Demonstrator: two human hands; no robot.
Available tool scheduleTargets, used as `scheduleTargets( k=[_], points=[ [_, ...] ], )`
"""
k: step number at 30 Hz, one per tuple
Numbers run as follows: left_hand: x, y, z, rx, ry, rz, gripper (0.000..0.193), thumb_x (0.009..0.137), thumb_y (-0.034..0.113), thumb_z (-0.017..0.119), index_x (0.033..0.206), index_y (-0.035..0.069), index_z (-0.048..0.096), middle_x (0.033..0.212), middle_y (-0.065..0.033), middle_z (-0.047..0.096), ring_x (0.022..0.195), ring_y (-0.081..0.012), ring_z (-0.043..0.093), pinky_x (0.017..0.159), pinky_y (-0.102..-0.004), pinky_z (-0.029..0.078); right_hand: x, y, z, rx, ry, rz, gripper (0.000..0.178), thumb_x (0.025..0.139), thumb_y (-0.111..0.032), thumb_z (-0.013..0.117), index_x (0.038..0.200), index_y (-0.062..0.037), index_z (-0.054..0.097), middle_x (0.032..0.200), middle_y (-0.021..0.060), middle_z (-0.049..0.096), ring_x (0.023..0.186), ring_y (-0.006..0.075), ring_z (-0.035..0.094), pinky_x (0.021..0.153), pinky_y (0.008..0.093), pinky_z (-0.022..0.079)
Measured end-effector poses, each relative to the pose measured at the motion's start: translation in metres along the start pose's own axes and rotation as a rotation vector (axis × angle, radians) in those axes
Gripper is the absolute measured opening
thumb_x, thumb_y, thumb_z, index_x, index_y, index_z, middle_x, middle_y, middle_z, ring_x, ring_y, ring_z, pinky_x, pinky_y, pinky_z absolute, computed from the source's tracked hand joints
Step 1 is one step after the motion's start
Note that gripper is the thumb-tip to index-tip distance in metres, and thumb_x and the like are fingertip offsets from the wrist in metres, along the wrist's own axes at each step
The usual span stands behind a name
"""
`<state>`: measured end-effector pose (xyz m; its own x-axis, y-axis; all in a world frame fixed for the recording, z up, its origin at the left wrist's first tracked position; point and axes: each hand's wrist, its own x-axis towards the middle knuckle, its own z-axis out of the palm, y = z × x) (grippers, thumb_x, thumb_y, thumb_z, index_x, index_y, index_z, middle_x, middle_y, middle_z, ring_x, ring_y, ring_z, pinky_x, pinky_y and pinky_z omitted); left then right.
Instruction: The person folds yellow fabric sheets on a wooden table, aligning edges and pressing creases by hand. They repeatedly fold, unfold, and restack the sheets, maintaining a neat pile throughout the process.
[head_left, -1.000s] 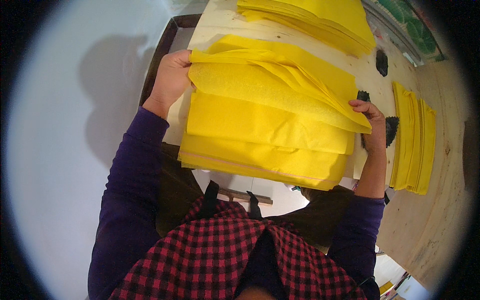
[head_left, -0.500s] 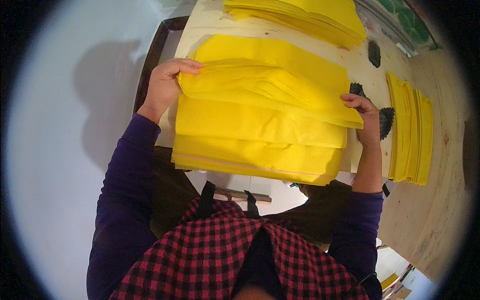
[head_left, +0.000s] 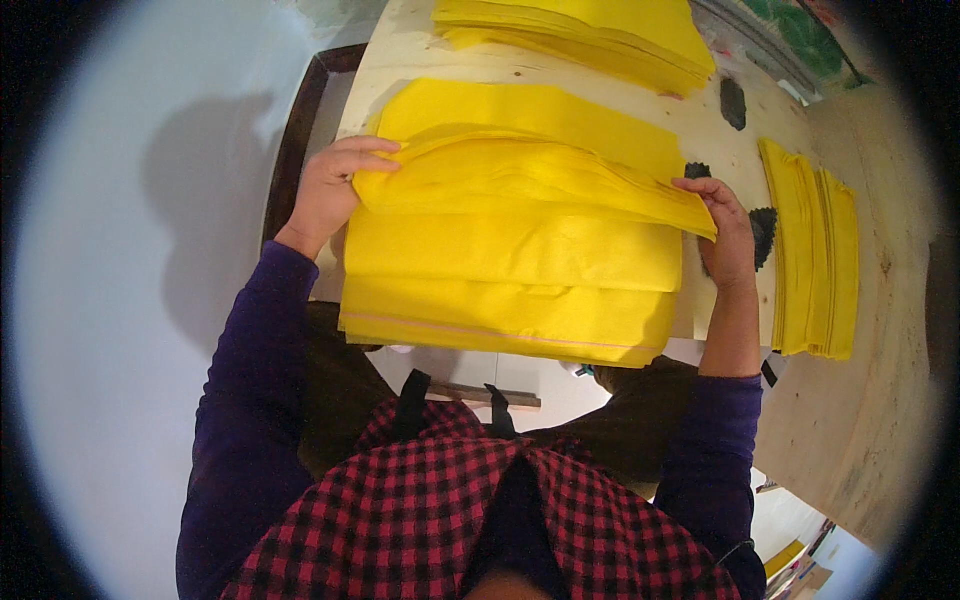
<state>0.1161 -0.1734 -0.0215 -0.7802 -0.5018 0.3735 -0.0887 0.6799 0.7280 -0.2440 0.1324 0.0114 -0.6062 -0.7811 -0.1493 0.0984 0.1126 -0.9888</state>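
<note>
A pile of yellow fabric sheets [head_left: 510,250] lies at the near edge of the wooden table, its front overhanging toward my lap. A pink line runs along its near edge. Across its upper part, several sheets are gathered in a loose, bulging fold [head_left: 530,178]. My left hand [head_left: 330,190] pinches the fold's left end between thumb and fingers. At the right end, my right hand [head_left: 725,225] grips the fold with the thumb underneath, partly hidden. The fold sags in soft waves between both hands, and flat yellow sheets show behind it.
Another yellow fabric stack [head_left: 590,45] lies at the far side of the table [head_left: 520,72]. Narrow folded yellow pieces [head_left: 815,250] stand at the right. Dark zigzag-edged scraps [head_left: 763,238] and a dark oblong piece [head_left: 733,104] lie between. A white wall [head_left: 130,330] borders the left.
The fold's right end has risen slightly along with my right hand, and its bulge has flattened and spread. My left hand keeps its hold. The whole view has shifted a little.
</note>
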Motion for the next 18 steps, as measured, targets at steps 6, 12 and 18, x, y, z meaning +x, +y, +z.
scheduleTargets(
  k=[6, 12, 18],
  points=[
    [-0.003, 0.004, 0.003, 0.111, 0.004, 0.088, 0.021, 0.074, -0.006, 0.063, 0.088, 0.007, 0.073, 0.108, -0.0094, 0.068, 0.101, -0.0258, 0.063, 0.090, -0.0298, 0.047, -0.003, -0.015, 0.010, 0.142, 0.101, 0.073, 0.042, 0.099, -0.040, 0.041, 0.114, -0.0046, 0.059, 0.111, 0.0080, 0.064, 0.100, 0.0186, 0.060, 0.086, 0.0308, 0.047],
    [-0.002, 0.006, 0.002, 0.120, -0.019, 0.152, 0.019, 0.076, -0.003, 0.066, 0.090, 0.008, 0.072, 0.110, -0.0097, 0.067, 0.102, -0.0259, 0.062, 0.090, -0.0306, 0.048, -0.002, -0.021, 0.007, 0.115, 0.007, 0.067, 0.042, 0.099, -0.041, 0.042, 0.111, -0.0053, 0.061, 0.101, 0.0076, 0.067, 0.097, 0.0143, 0.060, 0.078, 0.0262, 0.047],
    [-0.002, 0.008, 0.003, 0.043, -0.045, 0.134, 0.019, 0.076, 0.001, 0.068, 0.093, 0.008, 0.072, 0.112, -0.0100, 0.066, 0.103, -0.0257, 0.062, 0.090, -0.0307, 0.048, 0.001, -0.013, 0.007, 0.111, 0.064, 0.079, 0.018, 0.093, -0.017, 0.058, 0.105, -0.0046, 0.064, 0.095, 0.0070, 0.067, 0.091, 0.0153, 0.062, 0.081, 0.0263, 0.049]
  ],
)
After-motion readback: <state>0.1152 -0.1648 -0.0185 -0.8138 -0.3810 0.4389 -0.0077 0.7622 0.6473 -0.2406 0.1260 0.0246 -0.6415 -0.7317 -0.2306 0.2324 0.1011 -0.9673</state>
